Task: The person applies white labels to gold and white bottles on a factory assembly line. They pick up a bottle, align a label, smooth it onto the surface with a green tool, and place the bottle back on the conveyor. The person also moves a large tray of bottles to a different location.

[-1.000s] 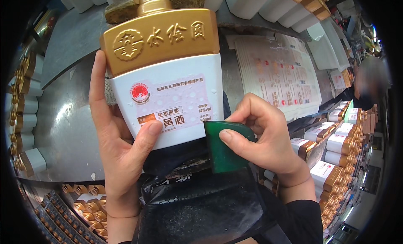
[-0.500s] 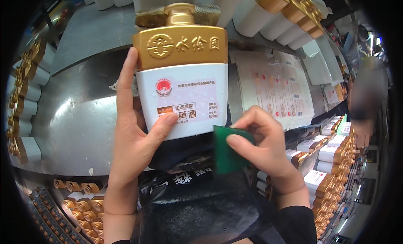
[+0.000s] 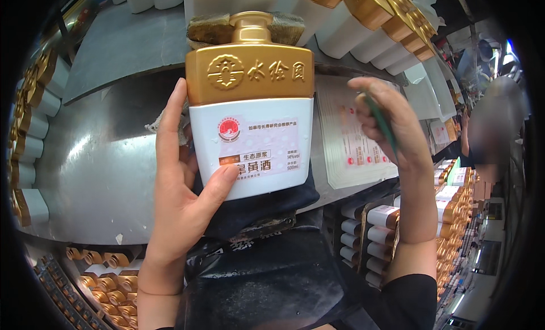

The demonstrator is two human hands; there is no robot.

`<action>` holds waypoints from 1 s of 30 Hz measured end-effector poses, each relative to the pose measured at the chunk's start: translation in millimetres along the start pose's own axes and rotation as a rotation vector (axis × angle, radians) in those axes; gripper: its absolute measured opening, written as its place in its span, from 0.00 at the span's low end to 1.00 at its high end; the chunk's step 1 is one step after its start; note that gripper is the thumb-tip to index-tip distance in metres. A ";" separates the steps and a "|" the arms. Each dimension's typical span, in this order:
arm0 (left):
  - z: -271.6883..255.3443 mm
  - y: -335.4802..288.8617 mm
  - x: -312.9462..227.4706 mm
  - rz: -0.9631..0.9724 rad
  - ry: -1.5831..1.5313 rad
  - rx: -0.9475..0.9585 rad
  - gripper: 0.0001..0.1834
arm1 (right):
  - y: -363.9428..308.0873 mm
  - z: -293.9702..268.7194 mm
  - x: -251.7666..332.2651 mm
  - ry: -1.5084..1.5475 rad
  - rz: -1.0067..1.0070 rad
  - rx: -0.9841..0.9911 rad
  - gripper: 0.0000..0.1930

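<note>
A flat-sided bottle [image 3: 255,188] with a gold top and a white body stands tilted in front of me, and my left hand [image 3: 181,188] grips it by its left edge, thumb over the front. A pale printed label with a red round emblem sits on the white face, with small droplets around it. To the right of the bottle, apart from it, my right hand [image 3: 400,117] is closed on a green flat scraper [image 3: 381,122], seen nearly edge-on. Beyond that hand lies a stack of printed label sheets [image 3: 340,171]. Behind the bottle's neck is a worn block [image 3: 209,32].
A metal table [image 3: 102,176] spreads out on the left. Rows of gold-and-white bottles stand along the left edge, at the back [image 3: 335,23], and lower right [image 3: 386,216]. A clear plastic bin [image 3: 431,86] sits at the back right. Another person [image 3: 497,125] is farther right.
My right hand has moved up and right with the green scraper, from the bottle's lower right corner to over the label sheets. The bottle sits slightly lower and further right in view.
</note>
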State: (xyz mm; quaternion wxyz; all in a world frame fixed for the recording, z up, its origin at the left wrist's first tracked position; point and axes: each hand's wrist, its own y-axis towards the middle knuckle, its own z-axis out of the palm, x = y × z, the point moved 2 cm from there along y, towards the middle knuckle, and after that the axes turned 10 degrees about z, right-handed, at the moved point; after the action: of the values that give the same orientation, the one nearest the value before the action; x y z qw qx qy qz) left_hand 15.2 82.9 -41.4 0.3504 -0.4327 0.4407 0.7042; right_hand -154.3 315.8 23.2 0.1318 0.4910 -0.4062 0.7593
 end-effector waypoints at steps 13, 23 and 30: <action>-12.4 -3.9 -0.4 -0.012 0.036 -0.033 0.33 | -17.7 84.4 -38.0 -1.341 -1.363 -0.066 0.10; -22.0 -5.6 -2.4 0.068 0.057 -0.197 0.25 | -0.7 152.3 -44.8 -1.337 -1.368 0.023 0.09; -29.8 -6.5 10.0 0.063 0.093 -0.242 0.24 | -9.4 91.8 -22.6 -1.397 -1.335 -0.029 0.12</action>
State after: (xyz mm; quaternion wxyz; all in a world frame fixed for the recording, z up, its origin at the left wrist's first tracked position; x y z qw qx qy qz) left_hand 26.0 58.9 -59.7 0.2526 -0.4899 0.3817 0.7419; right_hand -79.2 257.7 25.8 0.2709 0.9599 -0.0396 0.0597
